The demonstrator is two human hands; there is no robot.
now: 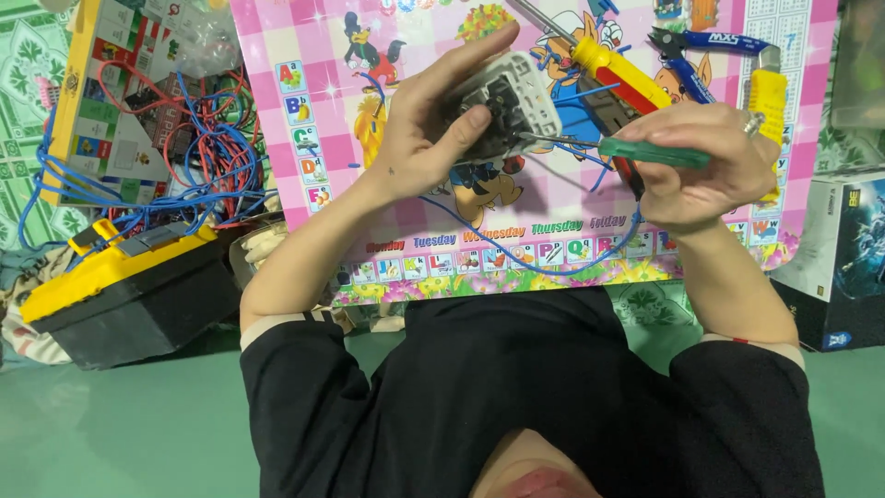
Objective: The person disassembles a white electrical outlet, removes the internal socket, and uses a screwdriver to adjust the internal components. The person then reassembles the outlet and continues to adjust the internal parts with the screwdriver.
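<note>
My left hand (431,129) grips a white electrical switch body (512,106), its open back turned towards me. My right hand (705,166) is closed around a green-handled screwdriver (650,152) whose thin metal tip reaches into the back of the switch. A blue wire (516,260) trails from the switch down over the pink cartoon mat (313,55) under both hands.
A yellow-and-red screwdriver (622,76), blue-handled pliers (710,41) and a yellow-handled tool (767,92) lie on the mat. At left is a tangle of red and blue wires (198,148) and a yellow-and-black toolbox (120,286). A dark box (843,267) stands at right.
</note>
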